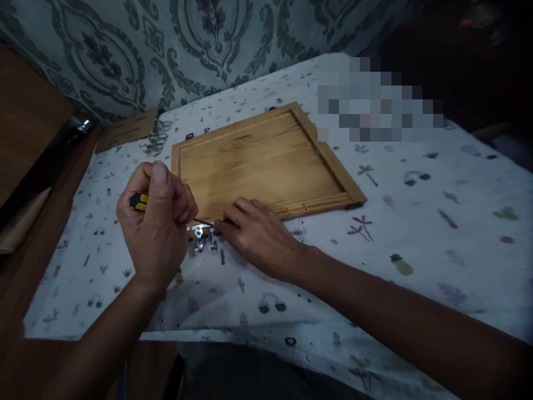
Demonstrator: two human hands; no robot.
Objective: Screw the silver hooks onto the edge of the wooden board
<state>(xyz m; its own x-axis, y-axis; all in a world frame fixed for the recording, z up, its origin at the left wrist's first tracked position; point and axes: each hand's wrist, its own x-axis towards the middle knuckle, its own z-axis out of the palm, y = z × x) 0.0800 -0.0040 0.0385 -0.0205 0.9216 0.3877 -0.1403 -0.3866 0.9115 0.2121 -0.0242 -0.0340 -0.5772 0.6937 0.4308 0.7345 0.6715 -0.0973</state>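
A framed wooden panel (pixel 266 161) lies flat on a table under a white patterned cloth (pixel 416 222). At its near edge sits a metal hinge (pixel 204 236). My left hand (pixel 156 222) is closed round a screwdriver with a black and yellow handle (pixel 138 201); its thin shaft points right toward the hinge. My right hand (pixel 258 233) rests on the cloth at the panel's near edge, fingertips pinched on the hinge beside the screwdriver's tip.
A patterned wall (pixel 187 44) stands behind the table. A piece of brown cardboard (pixel 129 129) lies at the far left of the cloth. Wooden furniture (pixel 29 111) and a dark bar with a metal end (pixel 50 158) are on the left.
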